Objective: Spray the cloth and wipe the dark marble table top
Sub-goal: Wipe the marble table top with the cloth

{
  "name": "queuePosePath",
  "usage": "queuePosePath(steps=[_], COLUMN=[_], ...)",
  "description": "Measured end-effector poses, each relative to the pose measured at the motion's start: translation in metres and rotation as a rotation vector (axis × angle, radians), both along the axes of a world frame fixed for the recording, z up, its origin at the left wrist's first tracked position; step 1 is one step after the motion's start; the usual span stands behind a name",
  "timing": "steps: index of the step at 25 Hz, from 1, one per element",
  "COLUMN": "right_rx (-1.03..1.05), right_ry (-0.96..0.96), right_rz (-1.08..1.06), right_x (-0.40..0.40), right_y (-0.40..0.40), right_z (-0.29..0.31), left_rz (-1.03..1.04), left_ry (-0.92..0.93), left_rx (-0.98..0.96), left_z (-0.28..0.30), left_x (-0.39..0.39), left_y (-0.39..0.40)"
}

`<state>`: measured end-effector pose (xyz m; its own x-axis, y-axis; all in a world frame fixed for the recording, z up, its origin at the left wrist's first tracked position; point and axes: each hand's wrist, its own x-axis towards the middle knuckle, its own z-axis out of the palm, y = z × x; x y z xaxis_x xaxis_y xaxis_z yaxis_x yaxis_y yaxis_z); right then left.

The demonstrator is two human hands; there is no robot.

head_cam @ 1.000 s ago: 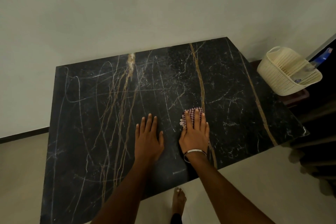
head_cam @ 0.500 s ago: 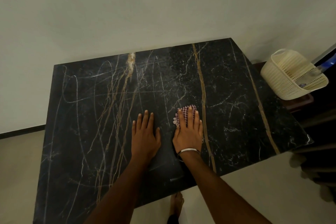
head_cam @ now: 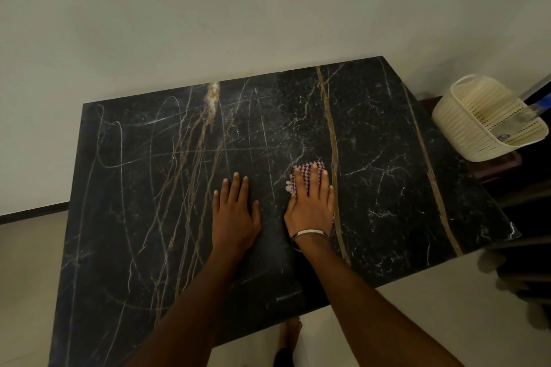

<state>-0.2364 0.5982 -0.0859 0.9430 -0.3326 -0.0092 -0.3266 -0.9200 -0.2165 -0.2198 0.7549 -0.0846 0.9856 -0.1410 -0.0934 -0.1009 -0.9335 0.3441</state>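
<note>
Right hand [head_cam: 311, 205] presses the checked cloth [head_cam: 305, 173] flat mid-surface [head_cam: 387, 188], fingers [head_cam: 315, 179] straight and close together. Left hand [head_cam: 235, 214] lies flat beside it. Cloth's small, so it could bunch or slip out, leaving streaks near the far edge.

The table top [head_cam: 387, 188] stands with its far edge against the wall [head_cam: 238, 24]. Both hands lie flat on it nearer the front edge than the far one: the left hand [head_cam: 235, 217] just left of the right hand [head_cam: 311, 205], apart. The cloth [head_cam: 304, 173] lies under the right hand's fingers. Beyond the table's right edge sits a basket [head_cam: 465, 134], a bottle [head_cam: 524, 112] leaning in it.
</note>
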Motion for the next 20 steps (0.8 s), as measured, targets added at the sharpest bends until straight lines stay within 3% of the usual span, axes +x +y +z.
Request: queuePosePath(steps=[6,12,18,20], right_rx=[-0.016,-0.002,-0.010,-0.029], right_ry=[0.004,-0.009,0.001,0.001], right_rz=[0.183,0.013,0.195,0.151], right_x=[0.008,0.029,0.036,0.045], right_y=[0.004,-0.008,0.000,-0.018], right_z=[-0.006,0.000,-0.005,-0.003], left_rz=[0.002,0.010,0.025,0.018], left_ry=[0.006,0.006,0.004,0.005], left_rx=[0.004,-0.003,-0.007,-0.019], left_z=[0.002,0.001,0.003,0.003], left_x=[0.014,0.023,0.037,0.041], left_y=[-0.004,-0.003,-0.010,-0.010])
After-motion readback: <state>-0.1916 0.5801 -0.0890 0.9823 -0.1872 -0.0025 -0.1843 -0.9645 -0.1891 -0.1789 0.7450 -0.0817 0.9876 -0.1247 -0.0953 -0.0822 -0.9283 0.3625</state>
